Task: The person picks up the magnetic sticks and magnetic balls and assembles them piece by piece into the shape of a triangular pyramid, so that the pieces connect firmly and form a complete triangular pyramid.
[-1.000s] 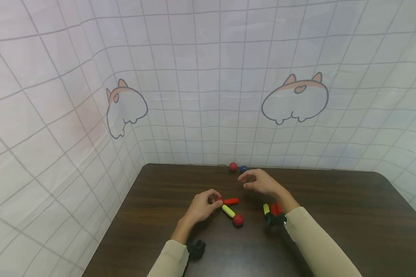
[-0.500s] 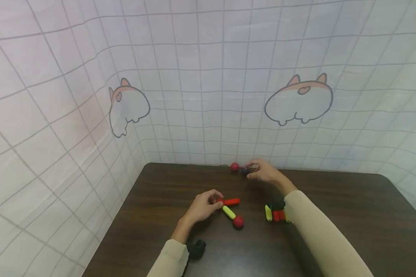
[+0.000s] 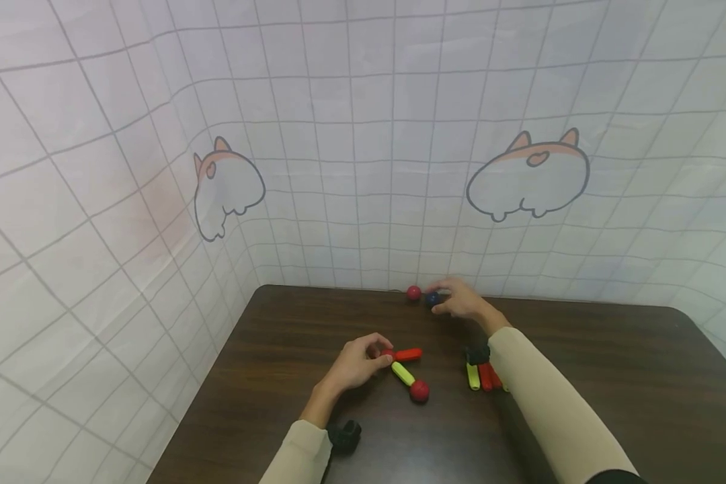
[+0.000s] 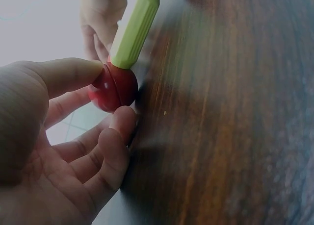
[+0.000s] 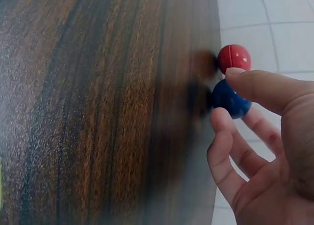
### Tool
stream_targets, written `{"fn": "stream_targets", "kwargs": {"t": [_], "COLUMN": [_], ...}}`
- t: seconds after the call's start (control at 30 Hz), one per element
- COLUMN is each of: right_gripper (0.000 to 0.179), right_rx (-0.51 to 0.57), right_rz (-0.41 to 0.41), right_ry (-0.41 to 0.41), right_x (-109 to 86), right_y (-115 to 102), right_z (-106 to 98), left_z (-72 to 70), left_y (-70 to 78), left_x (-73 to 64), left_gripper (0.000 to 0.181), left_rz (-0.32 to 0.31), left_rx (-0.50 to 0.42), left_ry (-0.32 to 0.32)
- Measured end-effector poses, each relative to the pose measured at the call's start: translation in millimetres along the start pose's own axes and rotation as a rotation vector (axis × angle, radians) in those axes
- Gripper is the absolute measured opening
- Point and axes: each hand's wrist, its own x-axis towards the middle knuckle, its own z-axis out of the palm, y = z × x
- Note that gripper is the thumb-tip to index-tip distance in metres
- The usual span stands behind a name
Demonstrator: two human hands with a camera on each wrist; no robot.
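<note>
My left hand (image 3: 357,361) pinches a red ball (image 4: 117,87) between thumb and fingers, low over the table. A yellow-green ribbed stick (image 4: 136,31) joins that ball, and a red stick (image 3: 409,354) points right from beside it. At the yellow-green stick's near end sits another red ball (image 3: 420,390). By the table's back edge my right hand (image 3: 462,300) has its thumb and curled fingers around a blue ball (image 5: 229,100). A further red ball (image 5: 234,58) lies just beyond the blue one, outside the fingers.
Several red and yellow-green sticks (image 3: 486,377) lie side by side under the right forearm, which partly hides them. The dark wooden table (image 3: 290,336) meets a white gridded cloth (image 3: 363,168) at the back and left.
My right hand has reached away toward the back edge and closed its fingers around the blue ball. The left hand stays on its red ball; the head view has shifted slightly.
</note>
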Motion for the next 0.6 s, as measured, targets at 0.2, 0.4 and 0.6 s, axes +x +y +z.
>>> {"fn": "stream_targets", "kwargs": {"t": [0.2, 0.4, 0.6], "right_gripper": [0.041, 0.038, 0.037], "right_rx": [-0.007, -0.005, -0.001], "right_rz": [0.013, 0.045, 0.088], "right_ry": [-0.012, -0.046, -0.081], "right_x": [-4.5, -12.9, -20.7], "right_y": [5, 7, 10], "right_z": [-1, -4, -8], "left_z": [2.2, 2.2, 0.6], "left_y": [0.8, -0.5, -1.4], "left_x": [0.7, 1.7, 1.0], "left_gripper": [0.024, 0.023, 0.022], "left_rz": [-0.003, 0.004, -0.006], "left_rx": [-0.002, 0.000, 0.001], "left_ry": [-0.001, 0.007, 0.000]}}
